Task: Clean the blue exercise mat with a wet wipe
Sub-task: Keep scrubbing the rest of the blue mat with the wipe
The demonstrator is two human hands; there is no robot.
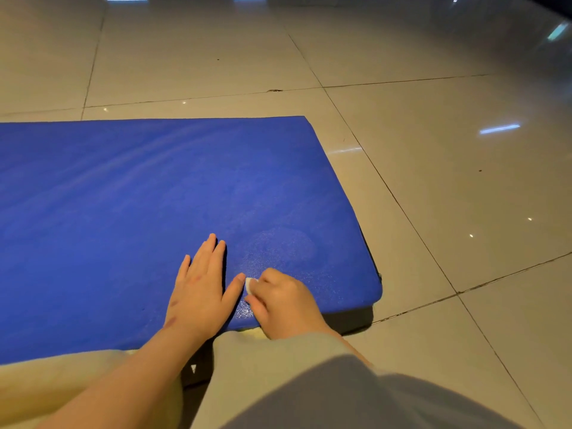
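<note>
The blue exercise mat (133, 193) lies flat on the tiled floor and fills the left and middle of the head view. My left hand (199, 289) presses flat on the mat near its front edge, fingers straight and spread. Just to its right, my right hand (280, 300) is curled round a small white wet wipe (249, 283), of which only a corner shows, and holds it against the mat near the front right corner. A paler round patch on the mat sits just beyond my right hand.
Glossy beige floor tiles (433, 181) with dark grout lines surround the mat behind and to the right. My grey-clad knee (325, 391) fills the lower right, and pale yellowish cloth (62, 388) lies along the mat's front edge at lower left.
</note>
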